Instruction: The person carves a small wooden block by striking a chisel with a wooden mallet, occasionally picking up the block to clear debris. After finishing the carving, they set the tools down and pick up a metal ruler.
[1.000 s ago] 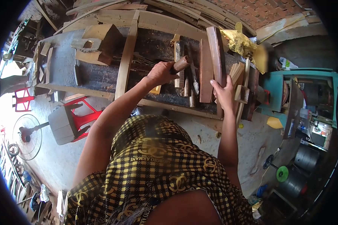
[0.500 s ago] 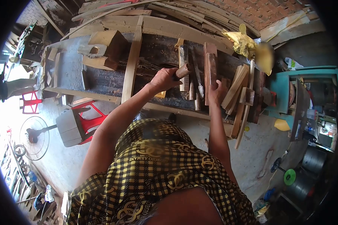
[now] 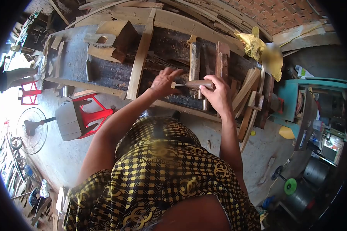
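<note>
My right hand is wrapped around the brown wooden handle of a chisel-like tool. Its short metal end points left, toward my left hand. That hand is open, with fingers stretched out and thumb apart, close around the metal end; whether it touches is hard to tell. Beneath both hands lies a dark, rough wooden slab. Behind the tool, a narrow wooden piece lies on the slab, and a reddish-brown wood block stands just beyond my right hand.
A pale batten crosses the slab left of my hands. Further left sits a large notched wood block. Several wood strips are piled at right, near a yellow bag. A red stool and fan stand on the floor.
The wooden-handled tool has passed from my left hand to my right. My left hand has opened, and my right hand has come left, away from the reddish-brown block.
</note>
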Demonstrator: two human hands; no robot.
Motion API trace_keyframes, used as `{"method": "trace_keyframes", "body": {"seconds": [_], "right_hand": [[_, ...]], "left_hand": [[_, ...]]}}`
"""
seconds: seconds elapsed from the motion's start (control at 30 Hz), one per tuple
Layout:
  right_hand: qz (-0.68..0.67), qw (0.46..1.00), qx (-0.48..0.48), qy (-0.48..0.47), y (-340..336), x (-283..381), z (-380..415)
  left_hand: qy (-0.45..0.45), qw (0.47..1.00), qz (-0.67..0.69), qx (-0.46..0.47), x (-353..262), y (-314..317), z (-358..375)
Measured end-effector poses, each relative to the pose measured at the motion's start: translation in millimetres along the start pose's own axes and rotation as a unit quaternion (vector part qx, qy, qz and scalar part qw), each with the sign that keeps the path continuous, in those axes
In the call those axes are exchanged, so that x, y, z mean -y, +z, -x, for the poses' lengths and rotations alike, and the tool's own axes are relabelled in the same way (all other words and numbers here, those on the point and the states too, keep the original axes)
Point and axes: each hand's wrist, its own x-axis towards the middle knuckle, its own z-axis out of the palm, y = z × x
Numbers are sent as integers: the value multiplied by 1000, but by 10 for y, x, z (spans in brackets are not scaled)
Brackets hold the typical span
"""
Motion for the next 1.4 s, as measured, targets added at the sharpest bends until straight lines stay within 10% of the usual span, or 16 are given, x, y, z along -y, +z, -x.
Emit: {"method": "trace_keyframes", "body": {"seconds": [0.13,0.37,0.5,0.6,0.8,0.83,0.9,0.97,1.23,1.27,1.33,1.4], "right_hand": [[231,969,78,-47,3,69,-45],[309,931,193,36,248,10,222],[224,963,142,35,295,-386,408],[-164,877,151,426,263,-532,477],[-383,819,85,417,277,-787,906],[-415,817,56,397,235,-738,918],[-401,832,35,383,126,-616,876],[-326,875,-17,356,23,-535,820],[-246,916,-22,315,-78,-329,957],[-228,918,-23,323,-58,-316,993],[-229,915,-29,331,-11,-298,1045],[-235,913,-28,331,22,-329,1064]], "left_hand": [[-170,981,-89,22,541,340,240],[-116,991,-33,-52,857,463,393],[-103,994,-4,-48,949,524,391],[-117,992,-11,-41,910,550,376],[-114,987,-85,-76,845,507,330],[-195,975,101,-14,745,371,273],[-266,921,278,54,722,305,167],[-260,559,781,102,836,449,93],[-235,434,866,73,706,366,177],[-276,445,847,92,838,521,138],[-277,766,573,92,777,553,170],[-245,963,108,-23,632,660,186]]}}
